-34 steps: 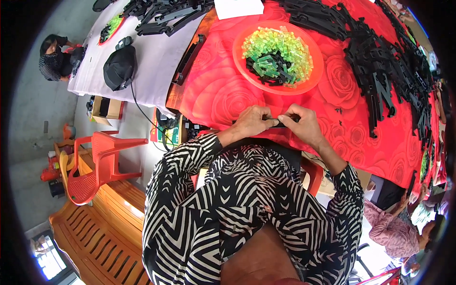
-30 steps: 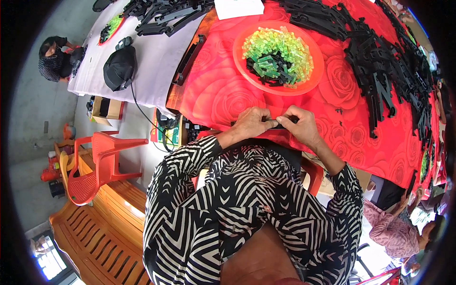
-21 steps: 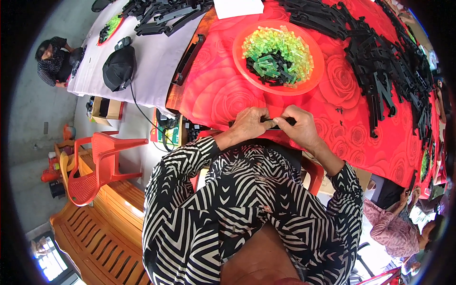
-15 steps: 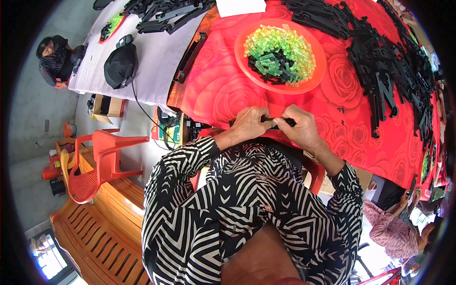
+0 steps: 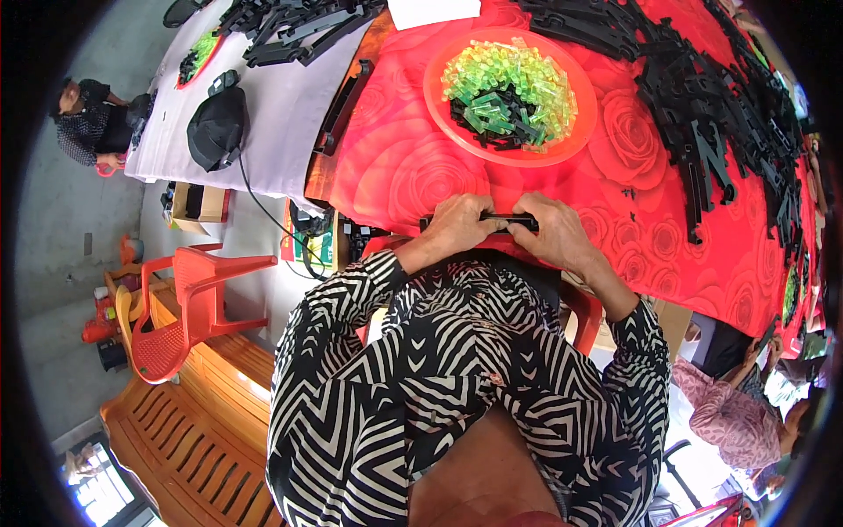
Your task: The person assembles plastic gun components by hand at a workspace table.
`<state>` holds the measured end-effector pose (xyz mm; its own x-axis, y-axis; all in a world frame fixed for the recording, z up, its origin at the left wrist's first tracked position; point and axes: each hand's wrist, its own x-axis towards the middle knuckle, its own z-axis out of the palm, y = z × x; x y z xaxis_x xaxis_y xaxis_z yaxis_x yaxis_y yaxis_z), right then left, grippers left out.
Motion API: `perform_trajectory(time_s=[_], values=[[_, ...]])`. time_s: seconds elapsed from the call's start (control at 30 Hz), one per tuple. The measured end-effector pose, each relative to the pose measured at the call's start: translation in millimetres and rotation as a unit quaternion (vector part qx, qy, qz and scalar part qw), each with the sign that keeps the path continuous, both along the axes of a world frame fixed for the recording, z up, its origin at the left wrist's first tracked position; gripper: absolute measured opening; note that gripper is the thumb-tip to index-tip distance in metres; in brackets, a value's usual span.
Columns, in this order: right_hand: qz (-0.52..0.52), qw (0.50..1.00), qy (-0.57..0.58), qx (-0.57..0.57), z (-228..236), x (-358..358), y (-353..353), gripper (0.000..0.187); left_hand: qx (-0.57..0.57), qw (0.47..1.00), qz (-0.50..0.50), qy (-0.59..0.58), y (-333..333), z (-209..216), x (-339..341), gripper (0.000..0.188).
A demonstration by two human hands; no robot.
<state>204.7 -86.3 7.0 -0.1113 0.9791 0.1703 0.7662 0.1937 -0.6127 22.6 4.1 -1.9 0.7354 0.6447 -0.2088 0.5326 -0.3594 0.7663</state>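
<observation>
Black strip gripped between both hands at the surface's near edge

A slim black plastic strip point(image 5: 504, 216) lies crosswise in front of the wearer's body, at the near edge of a red rose-patterned surface point(image 5: 399, 154). The left hand point(image 5: 462, 223) is closed around its left portion, with a dark end showing past the outer side of that hand. The right hand point(image 5: 557, 232) grips its right portion, fingers curled over the far side and thumb underneath. Between the two thumbs a short stretch of the strip is bare; the palms hide the rest, so its far right end cannot be made out.

Just beyond the hands sits an orange-red bowl point(image 5: 527, 159) holding translucent yellow-green pieces point(image 5: 479, 68) and small black pieces point(image 5: 492, 138). Well to the right of the right hand lies a heap of black plastic strips point(image 5: 691, 132). To the left, a lilac cloth point(image 5: 285, 132) carries a black cap-shaped object point(image 5: 216, 130).
</observation>
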Motion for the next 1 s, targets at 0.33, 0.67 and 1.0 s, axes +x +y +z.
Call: perform_trajectory(time_s=[0.33, 0.67, 1.0], values=[[-0.079, 0.963, 0.113, -0.232, -17.2, 2.4, 17.0, 0.025, -0.125, 0.990, -0.066, -0.001, 22.6, -24.0, -1.4, 0.013], [-0.094, 0.953, 0.145, -0.250, -26.4, 3.0, 15.6, 0.020, -0.060, 0.997, -0.013, 0.047, 15.9, -19.5, 3.6, 0.017], [-0.113, 0.969, 0.114, -0.186, -8.2, -8.4, 9.9, 0.021, -0.107, 0.994, 0.000, 0.017, 15.9, -25.7, 0.8, 0.014]])
